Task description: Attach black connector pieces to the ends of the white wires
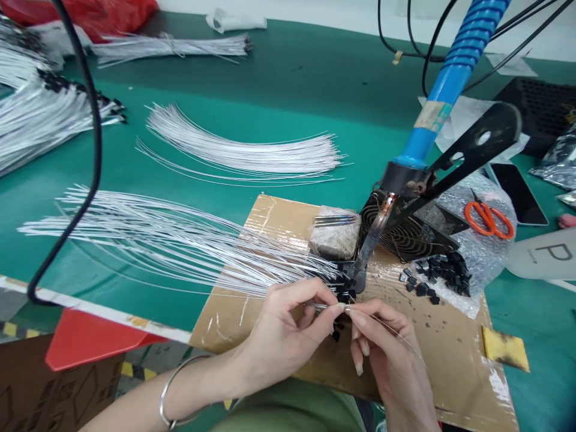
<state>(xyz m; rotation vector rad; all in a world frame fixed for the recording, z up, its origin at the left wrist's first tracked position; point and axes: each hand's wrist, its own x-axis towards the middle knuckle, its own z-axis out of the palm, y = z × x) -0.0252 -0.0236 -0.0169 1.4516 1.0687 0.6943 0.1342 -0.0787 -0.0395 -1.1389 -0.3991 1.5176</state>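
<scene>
My left hand [292, 327] is closed in a pinch on a thin white wire [320, 306] at the front of the cardboard. Its fingertips meet those of my right hand [387, 342], which pinches a fine wire [400, 336] that trails back over the hand. What lies exactly between the touching fingertips is too small to make out. Just beyond the hands, a bundle of white wires [180, 246] ends in small black pieces [346, 295]. Above them the metal tip of a blue-sleeved tool [375, 231] points down, held in a black bracket.
Cardboard [441, 348] covers the work spot. A second white wire bundle [243, 144] lies farther back. To the right are loose black pieces [443, 273], a fan [400, 231], orange scissors [488, 216], a phone [519, 192] and a yellow sponge [506, 348]. A black cable [96, 138] hangs at left.
</scene>
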